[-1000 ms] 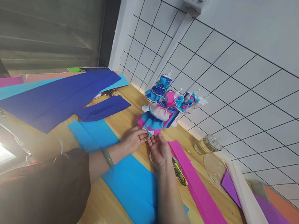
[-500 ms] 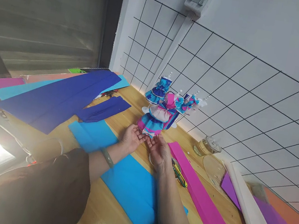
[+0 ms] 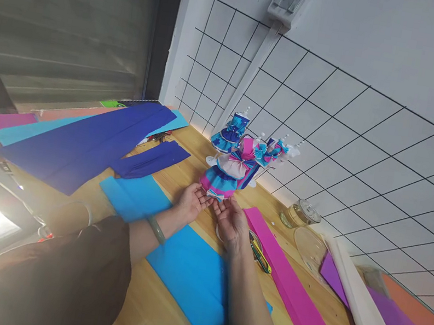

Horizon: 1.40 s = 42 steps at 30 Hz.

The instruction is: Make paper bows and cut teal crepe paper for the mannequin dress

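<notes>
Bench point(image 3: 181, 178) runs along the wall, wire grid point(image 3: 329, 137) behind it. Front doll point(image 3: 225, 178) stands mid-bench, two more dolls point(image 3: 231, 129) behind it against the grid. Left hand point(image 3: 190, 202) and right hand point(image 3: 232, 223) are just in front of the front doll, fingertips at its hem. Forearms lie over a flat sheet point(image 3: 182, 268). Stack of long sheets point(image 3: 79, 139) far left, folded sheet point(image 3: 151, 158) beside it. Cutter point(image 3: 260, 250) just right of the right hand, then a long strip point(image 3: 294, 297). Jar point(image 3: 300, 212) is behind the strip.

Not much has moved. The right hand point(image 3: 232, 223) has curled its fingers in a little under the paper doll dress point(image 3: 224, 173), at its 12 o'clock. The left hand point(image 3: 192, 202) has slid slightly closer, toward 3 o'clock.
</notes>
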Each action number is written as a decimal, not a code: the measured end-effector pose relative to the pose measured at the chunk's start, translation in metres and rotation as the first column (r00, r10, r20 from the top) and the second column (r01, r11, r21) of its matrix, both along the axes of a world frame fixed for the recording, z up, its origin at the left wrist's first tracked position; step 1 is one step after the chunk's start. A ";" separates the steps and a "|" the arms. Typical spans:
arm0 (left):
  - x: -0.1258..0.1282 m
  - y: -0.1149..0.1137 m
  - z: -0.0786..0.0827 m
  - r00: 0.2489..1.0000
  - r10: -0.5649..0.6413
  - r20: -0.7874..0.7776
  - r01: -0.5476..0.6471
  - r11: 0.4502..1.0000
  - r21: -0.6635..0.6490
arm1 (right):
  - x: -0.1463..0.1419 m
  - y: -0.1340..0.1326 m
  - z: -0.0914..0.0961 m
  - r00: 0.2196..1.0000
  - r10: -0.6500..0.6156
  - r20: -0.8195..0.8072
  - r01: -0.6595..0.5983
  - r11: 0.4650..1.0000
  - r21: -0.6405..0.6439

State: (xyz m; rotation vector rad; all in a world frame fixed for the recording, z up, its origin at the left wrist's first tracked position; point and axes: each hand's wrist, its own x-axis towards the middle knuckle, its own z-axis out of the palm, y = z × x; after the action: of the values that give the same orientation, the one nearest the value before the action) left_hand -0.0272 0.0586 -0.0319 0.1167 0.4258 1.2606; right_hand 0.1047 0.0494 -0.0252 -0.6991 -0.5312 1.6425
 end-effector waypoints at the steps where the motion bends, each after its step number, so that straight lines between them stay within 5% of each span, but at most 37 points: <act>1: 0.000 -0.001 0.000 1.000 0.002 0.000 -0.002 1.000 0.006 | 0.000 0.000 0.001 1.000 0.003 0.004 -0.003 1.000 -0.008; 18: 0.009 -0.013 0.002 0.980 0.031 -0.196 0.033 0.948 0.316 | -0.001 -0.003 0.006 0.999 0.032 0.033 -0.031 0.999 -0.023; 42: 0.010 -0.010 -0.002 0.969 0.046 -0.243 0.031 0.952 0.305 | -0.011 -0.010 0.012 0.989 -0.014 0.147 -0.007 0.990 0.140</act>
State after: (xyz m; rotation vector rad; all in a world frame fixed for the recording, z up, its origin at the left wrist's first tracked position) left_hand -0.0173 0.0482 -0.0341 0.5429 0.4415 1.3181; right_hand 0.0936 0.0393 -0.0136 -0.7204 -0.7446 1.5413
